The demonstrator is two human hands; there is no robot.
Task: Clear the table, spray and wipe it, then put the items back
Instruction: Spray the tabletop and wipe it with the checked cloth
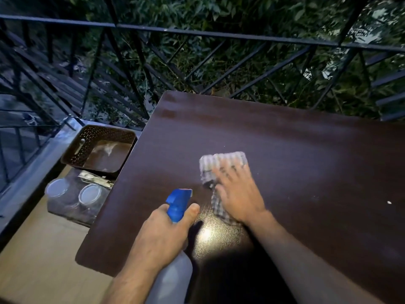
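Note:
A dark brown table [295, 154] fills the right of the head view, with a bright light spot on its near part. My left hand [162, 235] grips a spray bottle [178, 202] with a blue trigger head and a pale body, held over the table's near left edge. My right hand [237, 191] lies flat with spread fingers on a grey checked cloth [221, 163], pressing it onto the tabletop near the middle. A small white speck [389, 202] lies on the table at the right.
On the floor left of the table stands a brown perforated basket [72, 150]. Nearer lie two clear jars with pale lids [89, 194] and some papers. A black metal railing [197, 34] with foliage behind runs along the far side. Beige floor shows at the lower left.

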